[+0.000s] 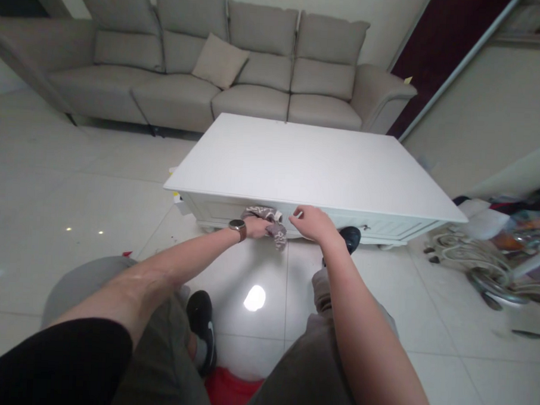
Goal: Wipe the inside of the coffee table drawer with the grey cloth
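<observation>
A white coffee table (307,162) stands in front of me with drawers along its front. My left hand (256,227), with a watch on the wrist, is closed on a crumpled grey patterned cloth (269,219) held against the drawer front (216,210). My right hand (311,222) is beside it, fingers curled at the table's front edge, touching the drawer front just right of the cloth. What the right fingers hold, if anything, is hidden.
A grey sectional sofa (222,75) with a cushion (220,60) runs behind the table. Cables and clutter (491,260) lie on the floor at the right. My feet in dark shoes (202,325) rest on glossy tiles; a red object (230,392) is below me.
</observation>
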The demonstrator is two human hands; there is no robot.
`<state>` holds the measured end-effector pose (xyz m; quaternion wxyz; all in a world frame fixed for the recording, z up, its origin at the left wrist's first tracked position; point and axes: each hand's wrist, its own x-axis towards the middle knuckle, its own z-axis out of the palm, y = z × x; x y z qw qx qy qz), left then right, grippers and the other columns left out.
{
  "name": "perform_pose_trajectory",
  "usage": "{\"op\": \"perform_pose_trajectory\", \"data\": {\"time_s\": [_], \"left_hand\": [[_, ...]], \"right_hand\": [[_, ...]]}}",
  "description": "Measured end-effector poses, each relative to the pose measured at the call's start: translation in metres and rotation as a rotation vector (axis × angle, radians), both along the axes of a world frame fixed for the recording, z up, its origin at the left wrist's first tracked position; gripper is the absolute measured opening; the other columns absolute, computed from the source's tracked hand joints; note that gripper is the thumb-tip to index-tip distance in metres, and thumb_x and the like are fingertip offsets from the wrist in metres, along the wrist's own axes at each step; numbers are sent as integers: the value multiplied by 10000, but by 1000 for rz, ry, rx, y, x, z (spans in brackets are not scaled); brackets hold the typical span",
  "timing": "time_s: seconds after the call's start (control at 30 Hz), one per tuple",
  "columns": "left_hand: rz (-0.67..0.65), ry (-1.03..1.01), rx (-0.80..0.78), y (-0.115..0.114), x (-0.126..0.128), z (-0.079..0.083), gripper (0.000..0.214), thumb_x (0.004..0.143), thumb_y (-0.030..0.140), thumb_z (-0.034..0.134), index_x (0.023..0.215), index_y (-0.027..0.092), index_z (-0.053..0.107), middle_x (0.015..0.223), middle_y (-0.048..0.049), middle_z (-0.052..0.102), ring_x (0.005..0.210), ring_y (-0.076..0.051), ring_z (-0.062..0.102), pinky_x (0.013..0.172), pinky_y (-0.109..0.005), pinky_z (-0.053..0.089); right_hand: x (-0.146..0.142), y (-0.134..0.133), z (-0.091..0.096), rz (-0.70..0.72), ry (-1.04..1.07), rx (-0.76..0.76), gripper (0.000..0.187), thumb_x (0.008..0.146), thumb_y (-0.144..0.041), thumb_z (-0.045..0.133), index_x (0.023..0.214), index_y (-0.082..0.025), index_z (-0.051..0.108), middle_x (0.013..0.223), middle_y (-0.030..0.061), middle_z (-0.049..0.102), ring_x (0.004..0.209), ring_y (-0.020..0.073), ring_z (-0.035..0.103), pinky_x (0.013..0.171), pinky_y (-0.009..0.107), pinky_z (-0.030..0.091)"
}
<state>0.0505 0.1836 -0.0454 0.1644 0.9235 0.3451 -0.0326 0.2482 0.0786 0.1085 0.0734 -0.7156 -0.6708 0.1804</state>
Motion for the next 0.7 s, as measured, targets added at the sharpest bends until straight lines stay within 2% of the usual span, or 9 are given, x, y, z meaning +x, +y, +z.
{"op": "perform_pose_trajectory", "data": {"time_s": [0.1,0.17,0.23,0.3,0.37,0.47,0.53,0.6,0.7], "left_hand": [[-71,-235,-432,-11,-12,48,361,936,349,509,1192,195,712,1203,-63,746,1047,-240,675,954,-319,498],[-99,-340,-615,-21,-23,81,340,914,346,557,1156,171,719,1182,-72,750,1031,-250,671,941,-335,499],[-115,-398,-682,-32,-33,111,310,901,342,585,1104,162,734,1173,-75,750,1054,-254,662,964,-345,486],[-123,-436,-686,-39,-43,133,293,899,338,593,1087,168,741,1180,-69,747,1085,-249,653,991,-345,468],[-101,-463,-663,-40,-50,149,305,893,350,608,1111,179,733,1188,-62,743,1088,-242,652,987,-344,466],[1,-492,-532,-26,-56,163,344,860,430,661,1077,168,711,1104,-65,747,1012,-239,662,929,-352,486],[104,-557,-370,-11,-57,171,365,822,461,702,1032,164,675,1026,-60,728,964,-235,656,890,-356,499],[229,-690,-124,4,-55,177,342,808,398,712,1050,172,628,1062,-68,692,1009,-236,634,919,-370,493],[406,-864,296,15,-52,179,327,830,238,629,1147,177,575,1208,-107,629,1160,-244,570,1040,-405,436]], "right_hand": [[-2,3,-2,149,158,21,538,855,-532,666,1264,-182,659,1304,152,679,1184,284,634,1020,401,472],[-7,5,-3,257,290,-39,733,752,-570,775,1342,-169,604,1361,166,643,1210,294,620,1044,408,466],[-16,6,-5,373,449,-154,793,664,-540,850,1332,-189,611,1313,132,677,1164,287,642,1030,411,484],[-25,8,-7,490,632,-239,681,648,-465,866,1247,-211,664,1199,73,731,1104,261,663,1026,404,489],[-34,10,-8,528,797,-256,541,663,-395,849,1150,-209,704,1100,33,756,1059,237,671,1023,398,487],[-40,21,-9,367,960,-162,457,647,-341,844,1056,-180,717,985,16,760,957,215,680,934,376,517],[-39,36,-10,195,1053,-6,440,621,-316,846,1014,-170,714,936,10,752,897,198,678,859,343,531],[-34,56,-12,-27,1175,233,418,608,-297,834,983,-172,701,905,2,743,859,178,674,809,310,540],[-19,91,-17,-459,1421,578,342,662,-271,753,977,-193,647,867,-22,717,813,140,674,756,273,562]]}}
